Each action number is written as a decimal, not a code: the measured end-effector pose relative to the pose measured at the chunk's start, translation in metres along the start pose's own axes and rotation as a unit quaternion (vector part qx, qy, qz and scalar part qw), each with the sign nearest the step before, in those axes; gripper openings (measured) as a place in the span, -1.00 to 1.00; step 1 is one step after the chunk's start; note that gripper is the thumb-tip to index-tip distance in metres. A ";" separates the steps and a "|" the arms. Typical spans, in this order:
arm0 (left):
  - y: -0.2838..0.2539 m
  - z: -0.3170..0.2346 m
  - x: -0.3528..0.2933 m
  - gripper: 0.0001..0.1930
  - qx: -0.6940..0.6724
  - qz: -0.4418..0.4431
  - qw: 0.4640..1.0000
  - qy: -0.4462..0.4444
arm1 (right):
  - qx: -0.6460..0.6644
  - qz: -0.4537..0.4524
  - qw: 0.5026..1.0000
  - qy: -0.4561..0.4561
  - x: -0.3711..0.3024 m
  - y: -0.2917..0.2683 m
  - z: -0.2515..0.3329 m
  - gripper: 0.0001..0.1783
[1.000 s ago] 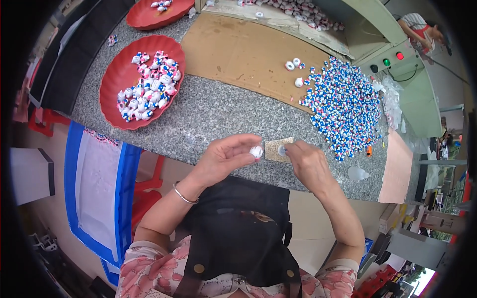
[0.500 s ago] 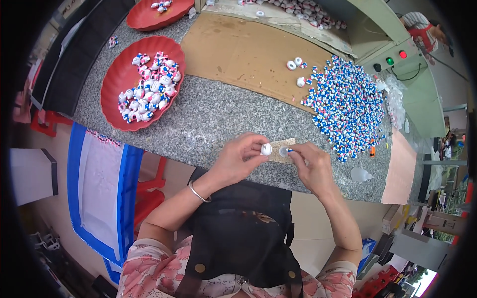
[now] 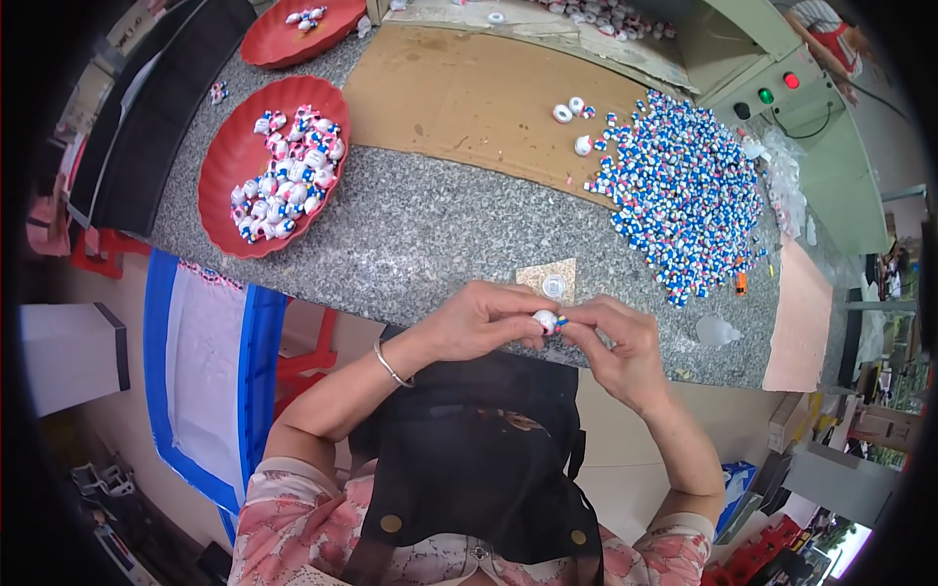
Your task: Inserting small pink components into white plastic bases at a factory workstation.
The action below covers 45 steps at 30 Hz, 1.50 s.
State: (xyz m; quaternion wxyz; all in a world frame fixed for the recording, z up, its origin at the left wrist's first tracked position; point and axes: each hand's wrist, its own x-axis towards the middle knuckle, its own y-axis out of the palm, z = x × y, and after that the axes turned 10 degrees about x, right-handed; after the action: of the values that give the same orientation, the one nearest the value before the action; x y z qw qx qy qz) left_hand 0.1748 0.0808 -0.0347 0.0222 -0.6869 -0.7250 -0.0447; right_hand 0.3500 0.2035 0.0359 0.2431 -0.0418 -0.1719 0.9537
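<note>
Pinched in my left hand (image 3: 474,324) is a small rounded white piece (image 3: 546,319) with pinkish marks, like a little figure's part. My right hand (image 3: 625,352) closes its thumb and finger on a tiny blue-and-white piece (image 3: 562,321). The two pieces meet in front of me, near the table's front edge. Just beyond them lies a small speckled tan board (image 3: 533,277) bearing a round pale spot or dish (image 3: 554,287). To the right spreads a large pile of tiny blue, white and pink pieces (image 3: 679,195).
A red scalloped tray (image 3: 217,171) of white figures stands left, another red tray (image 3: 269,44) behind it. Loose white pieces (image 3: 583,146) sit on brown cardboard (image 3: 459,93). A translucent bottle (image 3: 718,330) lies right. A green machine (image 3: 850,176) with buttons borders the far right; another person (image 3: 829,34) is beyond.
My right hand has left the small board with its tiny piece and come toward me. My left hand has moved right and nearer, bringing the white piece against it. The view has shifted slightly.
</note>
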 end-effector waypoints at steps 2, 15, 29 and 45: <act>0.000 -0.009 -0.001 -0.70 -0.071 0.042 0.995 -0.055 | -0.044 0.001 0.997 -0.071 -0.003 0.003 0.002 -0.85; -0.047 -0.046 -0.013 -0.79 0.180 -0.078 0.980 -0.038 | -0.092 -0.040 0.994 -0.043 0.009 -0.016 -0.022 -0.82; -0.149 -0.069 -0.004 -0.69 0.645 -0.395 0.647 0.098 | -0.486 -0.121 0.864 -0.058 0.042 -0.058 -0.089 -0.92; -0.078 0.014 0.180 -0.80 0.384 -0.178 0.906 0.003 | -0.355 -0.135 0.922 -0.079 0.029 -0.061 -0.086 -0.86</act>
State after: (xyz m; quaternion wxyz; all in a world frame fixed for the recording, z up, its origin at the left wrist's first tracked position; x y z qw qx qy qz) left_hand 0.0876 0.2566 -0.0349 0.2785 -0.4847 -0.7961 0.2317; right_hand 0.3660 0.2939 -0.0237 0.3244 -0.0267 -0.5215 0.7888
